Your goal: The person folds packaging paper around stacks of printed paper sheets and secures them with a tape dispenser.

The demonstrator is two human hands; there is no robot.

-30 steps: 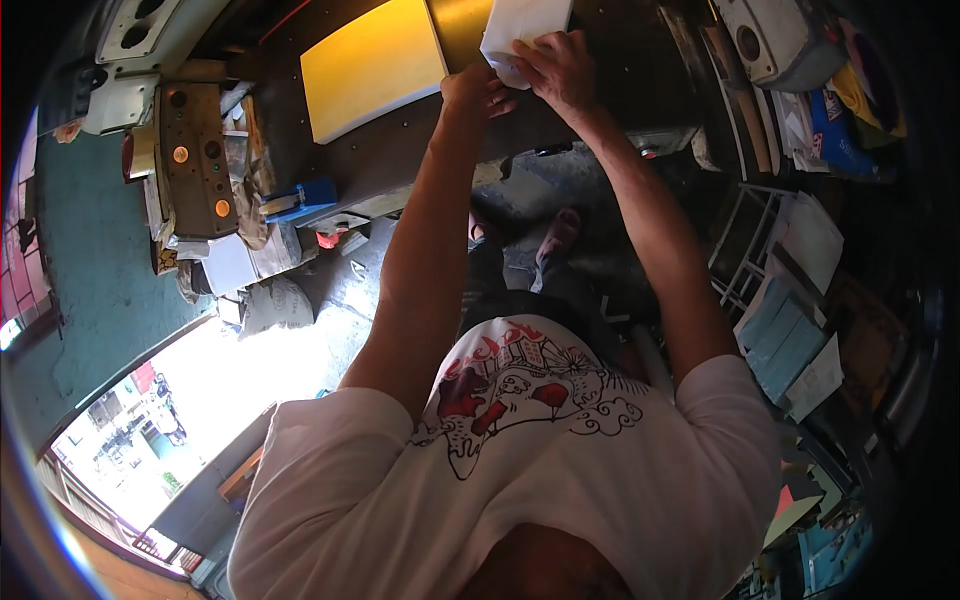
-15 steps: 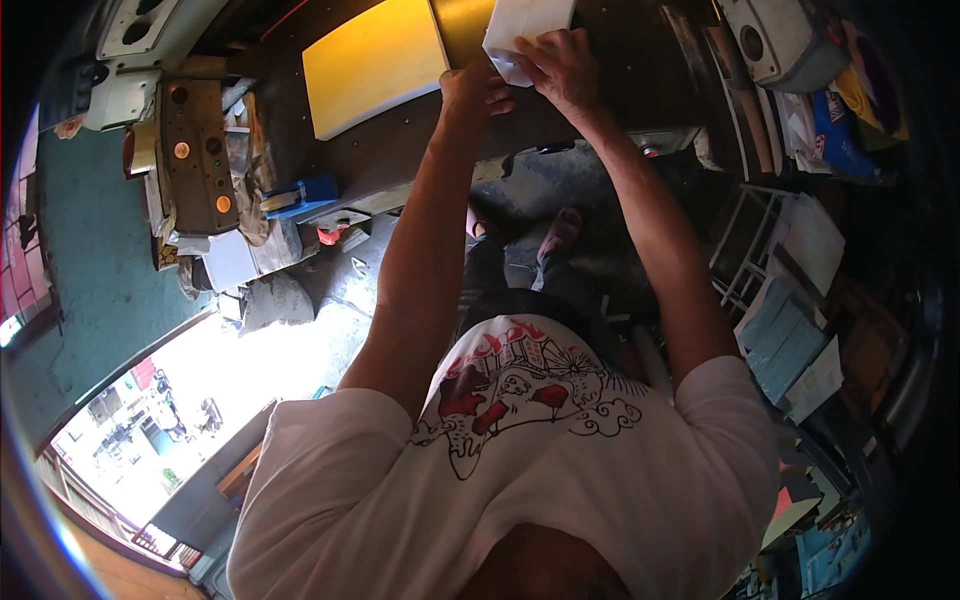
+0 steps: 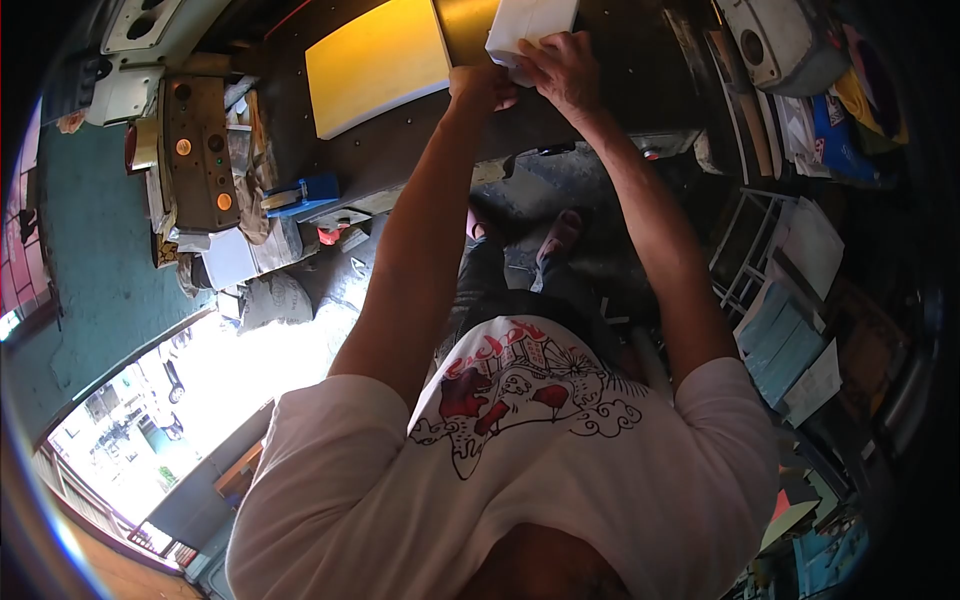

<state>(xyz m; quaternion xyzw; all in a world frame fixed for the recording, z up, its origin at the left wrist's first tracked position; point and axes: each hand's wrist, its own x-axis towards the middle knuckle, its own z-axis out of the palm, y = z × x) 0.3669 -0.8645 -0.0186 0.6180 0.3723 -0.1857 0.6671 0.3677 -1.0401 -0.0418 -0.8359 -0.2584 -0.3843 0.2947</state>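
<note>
A narrow white stack of paper point(image 3: 530, 25) lies on the dark work table point(image 3: 400, 150), its near end towards me. My right hand point(image 3: 565, 75) grips that near end, thumb and fingers closed on its edge. My left hand point(image 3: 482, 88) is beside the stack's near left corner with its fingers curled in; whatever they pinch is hidden. Left of it lies a wider stack of sheets point(image 3: 375, 65), its top tinted yellow by the light and its near edge white.
A control box with lit orange buttons point(image 3: 200, 155) stands at the left, near a blue object point(image 3: 305, 192) on the table's edge. Papers and bags point(image 3: 840, 120) crowd the right side, above a white wire rack point(image 3: 745, 245). A grey machine part point(image 3: 780, 45) stands at upper right.
My left hand has moved slightly right and its fingers have curled in by the narrow stack's corner. The right hand stays on the stack, which has shifted very slightly.
</note>
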